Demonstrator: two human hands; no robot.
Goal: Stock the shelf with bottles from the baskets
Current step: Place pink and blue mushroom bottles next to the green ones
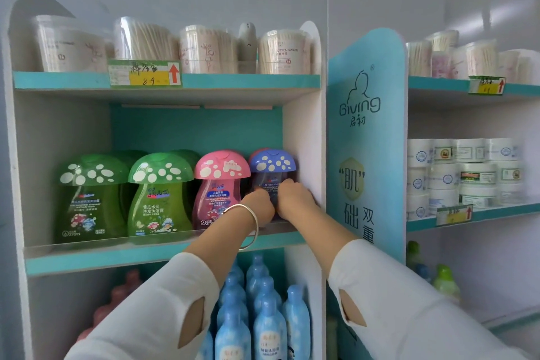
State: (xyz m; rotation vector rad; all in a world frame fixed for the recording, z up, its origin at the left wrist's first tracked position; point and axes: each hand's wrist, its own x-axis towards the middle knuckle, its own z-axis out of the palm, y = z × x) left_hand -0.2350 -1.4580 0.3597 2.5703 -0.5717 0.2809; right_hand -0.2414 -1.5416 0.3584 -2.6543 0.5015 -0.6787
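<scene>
Nearest to me, my two white sleeves [152,318] reach up and forward. A silver bracelet [253,228] hangs on my left wrist, over the front lip of the middle shelf [102,260]. Below my arms, on the lower shelf, stand pale blue bottles [266,321].

My left hand [258,204] and right hand [295,199] meet just past the lip. Both are wrapped round the lower body of the blue-capped bottle [273,162], the left on its left flank and the right on its right flank with the thumb across the label. My fingertips on the far side are hidden, but both hands are plainly gripping it.

The bottle stands upright with its long axis vertical and its mushroom cap above my knuckles. It sits at the right end of the row, between the pink-capped bottle [222,181] and the shelf's white side wall [304,137]. It lies straight ahead of me between my palms. My right hand is the one next to the wall and has little room there. I cannot tell whether its base is fully down on the board.

I judge that what remains is to settle it, let go, and draw both hands straight back towards me, because any sideways move would knock the pink neighbour.

Farther left, the green-capped bottles [160,184] fill the row. Above, tubs of cotton swabs [283,51] line the top shelf.
</scene>
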